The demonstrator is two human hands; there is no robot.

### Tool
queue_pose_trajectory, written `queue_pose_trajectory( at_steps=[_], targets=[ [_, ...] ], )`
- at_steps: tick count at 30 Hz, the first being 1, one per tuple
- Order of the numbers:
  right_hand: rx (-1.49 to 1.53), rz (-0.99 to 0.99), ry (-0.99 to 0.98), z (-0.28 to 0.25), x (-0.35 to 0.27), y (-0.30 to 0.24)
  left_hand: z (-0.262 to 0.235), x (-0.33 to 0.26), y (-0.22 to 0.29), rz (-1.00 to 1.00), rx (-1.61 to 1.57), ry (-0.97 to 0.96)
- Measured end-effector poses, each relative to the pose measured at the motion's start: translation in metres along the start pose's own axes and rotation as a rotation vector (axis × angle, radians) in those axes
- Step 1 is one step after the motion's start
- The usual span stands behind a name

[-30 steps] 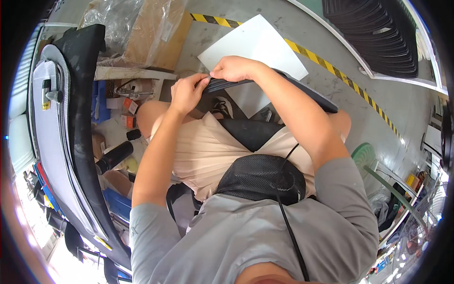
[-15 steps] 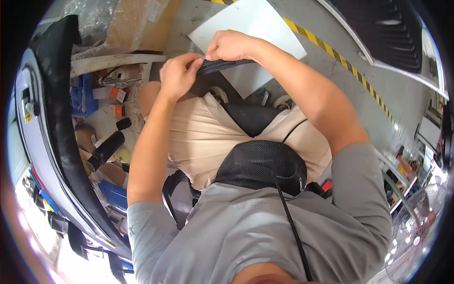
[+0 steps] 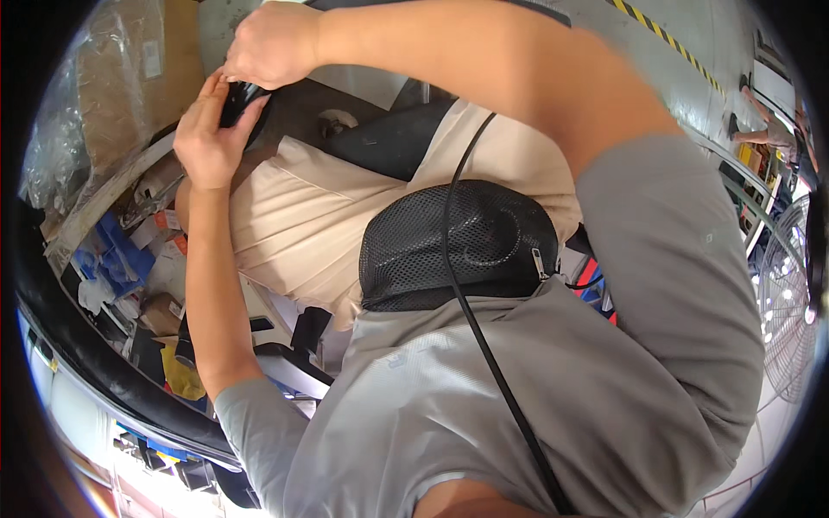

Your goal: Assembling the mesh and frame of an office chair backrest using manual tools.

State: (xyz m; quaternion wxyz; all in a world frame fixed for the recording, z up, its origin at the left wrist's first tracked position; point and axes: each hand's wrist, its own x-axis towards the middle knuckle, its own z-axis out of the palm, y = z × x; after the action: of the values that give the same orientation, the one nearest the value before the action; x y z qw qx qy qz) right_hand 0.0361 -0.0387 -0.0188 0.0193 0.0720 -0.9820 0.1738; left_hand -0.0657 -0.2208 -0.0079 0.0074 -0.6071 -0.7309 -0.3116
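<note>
My left hand [image 3: 210,142] is closed around a glossy black strip [image 3: 239,102], its thumb on one side and its fingers on the other. Right above it, my right hand [image 3: 278,45] is curled, thumb and fingertips pinched together against the left fingertips at the strip's end. What that pinch holds is hidden. Behind my right forearm, a long dark edge [image 3: 527,7] shows at the top of the view; whether it belongs to the strip I cannot tell.
Wrapped cardboard [image 3: 121,86] stands at the far left. Below it are a blue bin [image 3: 117,250] and small orange-and-white boxes [image 3: 168,231]. A padded black edge [image 3: 112,384] curves along the left. A fan [image 3: 787,302] stands at the right; a person [image 3: 768,136] is beyond.
The view has swung, and both hands now appear farther left and higher. They remain together at the black strip. The white sheet beyond them is now mostly out of sight.
</note>
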Motion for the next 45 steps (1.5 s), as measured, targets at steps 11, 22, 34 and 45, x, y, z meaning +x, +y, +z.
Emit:
queue_pose_trajectory(
  at_steps=[11, 22, 34, 45],
  targets=[
    [0.204, 0.487, -0.114, -0.036, -0.029, 0.003, 0.007, -0.004, 0.019, -0.159, 0.321, -0.261],
    [-0.093, 0.929, 0.025, -0.034, -0.211, 0.073, 0.010, 0.042, 0.017, -0.411, 0.444, -0.428],
    [-0.190, 0.999, 0.130, -0.041, -0.204, 0.069, 0.020, 0.097, -0.024, -0.263, 0.483, -0.431],
    [-0.235, 0.811, 0.027, -0.066, -0.202, 0.117, 0.026, 0.092, 0.020, -0.433, 0.476, -0.604]
  ],
)
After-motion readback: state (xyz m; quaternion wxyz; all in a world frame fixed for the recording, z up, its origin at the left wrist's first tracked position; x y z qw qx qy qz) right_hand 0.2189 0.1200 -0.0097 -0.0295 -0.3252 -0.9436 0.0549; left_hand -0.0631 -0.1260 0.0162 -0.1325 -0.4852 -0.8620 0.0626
